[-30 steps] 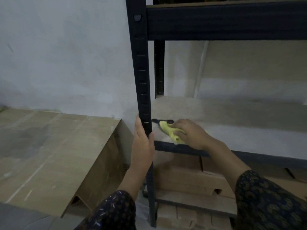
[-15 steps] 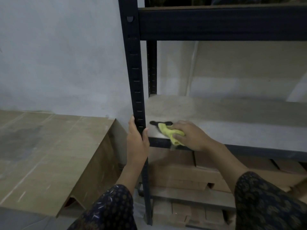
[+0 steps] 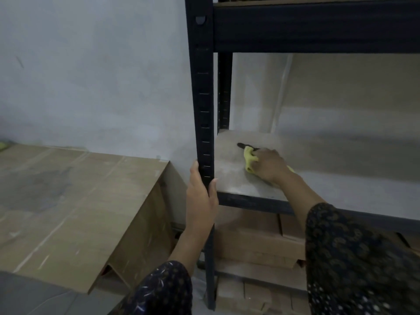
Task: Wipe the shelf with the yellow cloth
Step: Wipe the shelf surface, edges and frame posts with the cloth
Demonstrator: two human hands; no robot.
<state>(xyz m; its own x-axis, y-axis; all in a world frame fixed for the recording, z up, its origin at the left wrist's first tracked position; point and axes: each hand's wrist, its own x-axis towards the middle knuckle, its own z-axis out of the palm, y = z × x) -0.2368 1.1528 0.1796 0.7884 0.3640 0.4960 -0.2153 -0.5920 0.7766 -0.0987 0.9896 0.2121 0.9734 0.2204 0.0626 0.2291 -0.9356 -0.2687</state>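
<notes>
Apparently dusty, the grey shelf (image 3: 329, 178) meets a pale wall (image 3: 91, 87).

Left hand (image 3: 201, 196) gripping (thumb wrapped), right hand (image 3: 269, 167) pressed palm-down

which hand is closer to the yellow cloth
Right. The right hand presses on the yellow cloth on the shelf; the left hand grips the front post, apart from it.

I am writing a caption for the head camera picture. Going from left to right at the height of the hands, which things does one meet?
Cardboard box → left hand gripping the black shelf post → yellow cloth → right hand pressing it on the shelf.
</notes>
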